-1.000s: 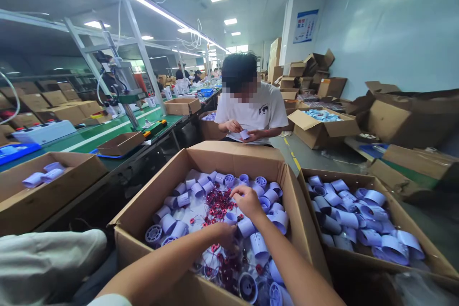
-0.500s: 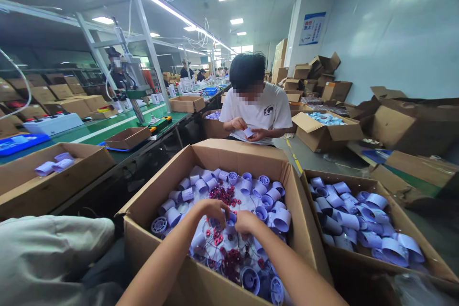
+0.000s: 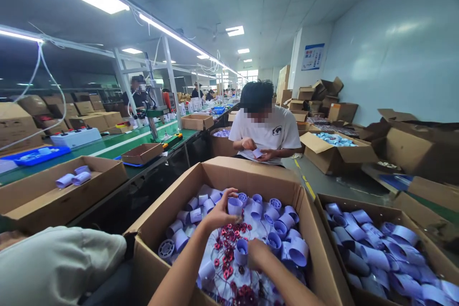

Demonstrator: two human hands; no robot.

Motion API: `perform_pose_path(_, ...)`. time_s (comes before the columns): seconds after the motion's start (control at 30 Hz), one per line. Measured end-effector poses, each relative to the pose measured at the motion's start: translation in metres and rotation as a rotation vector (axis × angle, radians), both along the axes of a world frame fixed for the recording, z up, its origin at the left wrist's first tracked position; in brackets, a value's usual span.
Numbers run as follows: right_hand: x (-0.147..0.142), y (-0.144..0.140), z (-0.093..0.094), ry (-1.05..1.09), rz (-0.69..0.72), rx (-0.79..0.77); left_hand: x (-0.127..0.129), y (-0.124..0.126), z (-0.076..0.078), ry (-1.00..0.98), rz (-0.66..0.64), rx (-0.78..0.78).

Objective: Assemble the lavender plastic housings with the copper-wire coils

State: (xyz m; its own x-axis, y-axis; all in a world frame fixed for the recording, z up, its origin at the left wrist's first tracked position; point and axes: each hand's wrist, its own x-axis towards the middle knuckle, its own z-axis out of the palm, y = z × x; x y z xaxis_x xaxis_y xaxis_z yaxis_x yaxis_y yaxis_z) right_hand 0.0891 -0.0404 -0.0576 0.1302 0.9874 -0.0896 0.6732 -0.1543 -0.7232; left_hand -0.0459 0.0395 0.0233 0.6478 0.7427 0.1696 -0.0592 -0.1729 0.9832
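Note:
My left hand [image 3: 220, 211] reaches toward the far side of a big cardboard box [image 3: 168, 201], its thumb and fingers curved around a lavender plastic cup-shaped part [image 3: 234, 206]. Closer to me, my right hand [image 3: 258, 253] is closed at the side of another lavender cup [image 3: 241, 251], which stands mouth up. Its fingertips are hidden behind the hand and cup. Between and below the hands lie small red ring-shaped parts with thin dark wires [image 3: 227, 248], on clear plastic. More lavender cups [image 3: 299, 251] are heaped along the box's sides, some upright, some tipped over.
A second carton of lavender cups [image 3: 375, 253] stands at the right. On the left, a long open carton [image 3: 103, 179] holds a few cups beside a green conveyor bench [image 3: 111, 143]. A co-worker in a white shirt [image 3: 267, 129] sits across the box, handling a small pale part.
My left hand has left the spot beside my right hand, moved to the far side and closed around another cup. My right hand stays at its cup. The view has tilted up.

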Motion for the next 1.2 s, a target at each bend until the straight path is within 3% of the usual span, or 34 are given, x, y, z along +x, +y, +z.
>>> perform_pose_path(0.1,0.029,0.01,0.022,0.166,-0.053,-0.003,0.0,-0.004,0.0,0.041,0.042,0.195)
perform_pose_path(0.27,0.068,0.02,0.061,0.561,-0.122,0.239,0.0,-0.018,0.011,0.095,0.14,0.439)
perform_pose_path(0.47,0.067,0.014,0.078,0.946,-0.116,0.41,-0.005,-0.023,0.017,0.165,-0.113,0.278)
perform_pose_path(0.63,0.06,0.007,0.082,1.142,-0.081,0.404,-0.003,-0.023,0.016,0.184,-0.382,0.152)
perform_pose_path(0.73,0.06,0.002,0.088,1.288,-0.036,0.359,-0.004,-0.024,0.019,0.211,-0.465,0.097)
perform_pose_path(0.83,0.064,-0.003,0.092,1.297,0.001,0.317,-0.009,-0.023,0.019,0.198,-0.456,-0.024)
perform_pose_path(0.97,0.071,-0.004,0.092,1.128,0.045,0.279,-0.017,-0.018,0.018,0.058,-0.43,-0.172)
perform_pose_path(1.2,0.08,-0.001,0.088,0.907,0.099,0.321,-0.02,-0.015,0.025,0.084,-0.354,-0.127)
